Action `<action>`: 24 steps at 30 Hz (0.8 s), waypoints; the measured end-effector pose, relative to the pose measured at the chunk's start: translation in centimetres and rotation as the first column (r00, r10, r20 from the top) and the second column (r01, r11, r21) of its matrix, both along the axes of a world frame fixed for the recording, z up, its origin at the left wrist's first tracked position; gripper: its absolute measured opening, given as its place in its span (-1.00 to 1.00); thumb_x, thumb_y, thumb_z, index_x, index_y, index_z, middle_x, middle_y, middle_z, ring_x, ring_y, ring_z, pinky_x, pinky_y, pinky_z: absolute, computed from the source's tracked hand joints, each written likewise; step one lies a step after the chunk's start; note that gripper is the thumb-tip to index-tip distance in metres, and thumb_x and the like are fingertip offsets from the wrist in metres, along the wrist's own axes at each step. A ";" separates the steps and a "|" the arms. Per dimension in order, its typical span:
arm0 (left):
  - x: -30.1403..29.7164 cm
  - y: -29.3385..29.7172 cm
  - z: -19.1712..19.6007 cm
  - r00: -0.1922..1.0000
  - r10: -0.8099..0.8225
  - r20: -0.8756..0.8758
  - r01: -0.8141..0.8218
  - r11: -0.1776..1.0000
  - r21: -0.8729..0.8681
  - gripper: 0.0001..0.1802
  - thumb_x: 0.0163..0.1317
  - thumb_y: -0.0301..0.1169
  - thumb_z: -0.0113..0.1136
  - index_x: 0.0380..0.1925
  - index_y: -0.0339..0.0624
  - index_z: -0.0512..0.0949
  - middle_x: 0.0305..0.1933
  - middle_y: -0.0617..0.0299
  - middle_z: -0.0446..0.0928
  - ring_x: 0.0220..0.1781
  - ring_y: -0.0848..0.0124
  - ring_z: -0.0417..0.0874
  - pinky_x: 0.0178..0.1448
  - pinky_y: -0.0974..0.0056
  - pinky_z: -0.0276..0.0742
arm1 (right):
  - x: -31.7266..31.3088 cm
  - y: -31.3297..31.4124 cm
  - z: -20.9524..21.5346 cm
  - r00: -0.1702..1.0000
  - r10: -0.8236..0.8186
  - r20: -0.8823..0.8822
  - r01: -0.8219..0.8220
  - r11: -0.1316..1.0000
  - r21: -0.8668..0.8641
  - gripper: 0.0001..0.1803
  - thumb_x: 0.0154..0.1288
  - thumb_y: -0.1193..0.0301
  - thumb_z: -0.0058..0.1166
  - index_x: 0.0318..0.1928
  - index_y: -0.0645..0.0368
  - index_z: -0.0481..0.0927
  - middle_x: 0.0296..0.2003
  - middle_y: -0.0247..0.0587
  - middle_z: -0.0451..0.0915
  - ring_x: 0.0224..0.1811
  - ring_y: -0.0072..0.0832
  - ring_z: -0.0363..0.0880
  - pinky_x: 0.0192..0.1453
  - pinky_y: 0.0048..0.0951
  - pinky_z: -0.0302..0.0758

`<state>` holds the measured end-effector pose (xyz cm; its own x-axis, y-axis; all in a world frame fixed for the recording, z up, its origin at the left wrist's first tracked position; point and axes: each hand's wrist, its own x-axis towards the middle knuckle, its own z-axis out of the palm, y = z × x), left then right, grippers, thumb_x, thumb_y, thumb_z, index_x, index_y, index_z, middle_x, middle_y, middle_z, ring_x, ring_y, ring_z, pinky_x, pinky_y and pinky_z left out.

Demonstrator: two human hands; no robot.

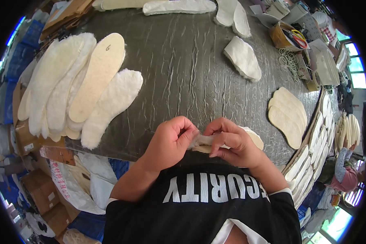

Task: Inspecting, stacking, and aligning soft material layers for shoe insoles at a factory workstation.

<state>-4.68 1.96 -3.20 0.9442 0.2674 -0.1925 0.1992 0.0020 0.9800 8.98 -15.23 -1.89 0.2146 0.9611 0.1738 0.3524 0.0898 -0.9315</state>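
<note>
Close to my body, at the table's near edge, I hold a fleece insole [254, 137] with both hands. My left hand [169, 139] is closed in a pinch on the white fluff at its left end. The fingers of my right hand [236, 143] curl over its middle, thumb underneath. Part of the insole is hidden behind the right hand; its rounded cream end shows beyond. To the left lies an overlapping pile of white fleece insoles [65, 77], with one insole [98, 77] showing its smooth tan backing. At the right sits a fanned stack of cream insoles [288, 116].
A single insole [243, 59] lies toward the far right of the dark, wrinkled tabletop [179, 69], and more insoles [179, 6] line the far edge. A box of tools [288, 35] and coiled string [289, 63] stand beyond. Another person [345, 171] is at far right.
</note>
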 end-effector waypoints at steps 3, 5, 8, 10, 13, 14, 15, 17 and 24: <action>-0.1 -0.3 -0.6 1.000 0.015 -0.006 -0.015 1.000 -0.010 -0.90 0.37 -0.51 0.12 -0.35 -0.30 0.52 -0.41 0.33 0.55 -0.35 0.68 0.47 -0.28 0.48 0.43 | 0.1 0.0 -0.3 1.000 0.015 -0.004 -0.015 1.000 0.002 -0.76 0.07 0.64 0.31 -0.30 0.16 0.52 -0.09 -0.14 0.47 -0.12 -0.33 0.58 -0.08 -0.41 0.55; -0.1 -0.3 -0.7 1.000 0.021 0.005 -0.021 1.000 -0.013 -0.89 0.37 -0.50 0.13 -0.35 -0.30 0.52 -0.42 0.33 0.54 -0.35 0.68 0.47 -0.28 0.49 0.42 | 0.1 0.0 -0.5 1.000 -0.007 0.003 0.007 1.000 0.025 -0.75 0.07 0.64 0.31 -0.28 0.15 0.52 -0.09 -0.13 0.48 -0.13 -0.33 0.58 -0.09 -0.41 0.56; -0.3 -0.3 -0.3 1.000 -0.014 -0.006 0.014 0.994 -0.107 -0.88 0.38 -0.48 0.13 -0.35 -0.30 0.52 -0.42 0.34 0.53 -0.35 0.68 0.47 -0.28 0.50 0.41 | -0.3 -0.1 -0.5 0.992 -0.125 0.011 0.126 0.992 -0.029 -0.71 0.07 0.65 0.30 -0.22 0.15 0.51 -0.07 -0.11 0.48 -0.14 -0.30 0.60 -0.11 -0.39 0.58; -0.2 -0.5 0.0 0.999 -0.007 0.047 0.005 0.999 0.033 -0.88 0.38 -0.49 0.12 -0.35 -0.30 0.51 -0.41 0.34 0.53 -0.36 0.68 0.46 -0.28 0.50 0.42 | -0.1 -0.3 -0.7 0.993 -0.097 0.064 0.096 0.995 0.021 -0.67 0.07 0.65 0.30 -0.18 0.16 0.48 -0.06 -0.09 0.49 -0.15 -0.27 0.62 -0.13 -0.37 0.60; -0.3 -0.9 -0.4 0.997 0.014 0.077 -0.020 0.996 0.081 -0.88 0.38 -0.50 0.12 -0.36 -0.30 0.49 -0.42 0.34 0.52 -0.39 0.68 0.44 -0.32 0.48 0.42 | -0.3 -0.1 0.0 0.993 -0.112 0.020 0.113 0.993 -0.028 -0.67 0.06 0.66 0.30 -0.19 0.17 0.48 -0.05 -0.10 0.49 -0.14 -0.26 0.62 -0.12 -0.38 0.60; -0.2 -1.0 -0.4 0.997 0.014 0.076 -0.020 0.997 0.081 -0.88 0.38 -0.50 0.12 -0.36 -0.30 0.49 -0.42 0.34 0.52 -0.39 0.68 0.44 -0.32 0.48 0.42 | -0.4 0.0 0.0 0.994 -0.112 0.020 0.112 0.993 -0.029 -0.67 0.06 0.66 0.30 -0.19 0.17 0.48 -0.05 -0.10 0.49 -0.14 -0.26 0.62 -0.12 -0.38 0.60; -0.1 -1.1 -0.3 0.995 0.021 0.102 -0.032 0.994 0.102 -0.88 0.37 -0.51 0.13 -0.37 -0.30 0.49 -0.44 0.33 0.52 -0.40 0.67 0.44 -0.33 0.47 0.42 | -0.5 0.1 0.0 0.995 -0.103 0.015 0.103 0.994 -0.038 -0.67 0.05 0.66 0.30 -0.19 0.17 0.47 -0.05 -0.10 0.49 -0.15 -0.26 0.62 -0.12 -0.38 0.60; 0.0 -1.2 -0.1 0.991 0.028 0.128 -0.044 0.992 0.122 -0.88 0.36 -0.52 0.13 -0.37 -0.30 0.48 -0.45 0.33 0.51 -0.41 0.66 0.43 -0.35 0.45 0.42 | -0.6 0.1 0.0 0.995 -0.094 0.010 0.095 0.994 -0.048 -0.67 0.05 0.66 0.30 -0.19 0.17 0.47 -0.05 -0.11 0.49 -0.16 -0.26 0.61 -0.12 -0.38 0.59; 0.4 -1.9 -1.5 0.998 0.060 0.026 -0.063 0.987 0.149 -0.89 0.32 -0.53 0.15 -0.38 -0.31 0.48 -0.51 0.25 0.51 -0.44 0.64 0.43 -0.36 0.43 0.41 | -0.1 -0.1 0.9 0.999 0.018 0.052 -0.014 0.997 -0.081 -0.75 0.04 0.66 0.30 -0.32 0.13 0.52 0.04 -0.12 0.43 -0.01 -0.26 0.55 -0.04 -0.36 0.55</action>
